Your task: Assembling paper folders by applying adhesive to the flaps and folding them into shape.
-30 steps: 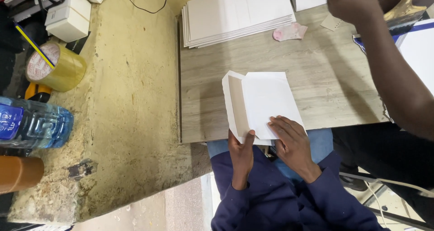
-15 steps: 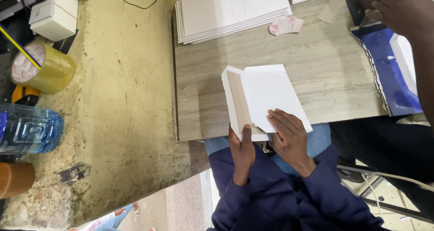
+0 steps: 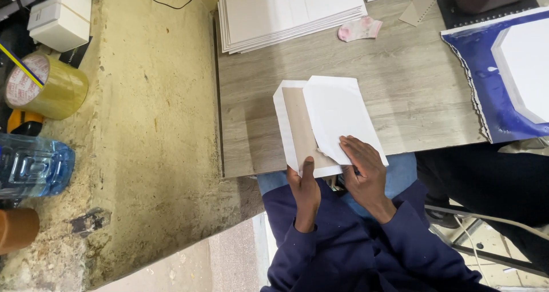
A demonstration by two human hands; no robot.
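Observation:
A white cardboard box blank, partly folded, lies at the near edge of the wooden table. Its left flap stands up and shows a brown inner face. My left hand grips the blank's near left corner, thumb on the brown face. My right hand presses flat on the near right part of the white panel. Both sleeves are dark blue.
A stack of flat white blanks lies at the table's far left, with a pink cloth beside it. A blue sheet with a white piece is at the right. A tape roll, a water bottle and a white box rest on the rough surface at the left.
The other person's arm and hand at the upper right have left the view. My hands stay on the blank, and its right panel now lies more open and flat.

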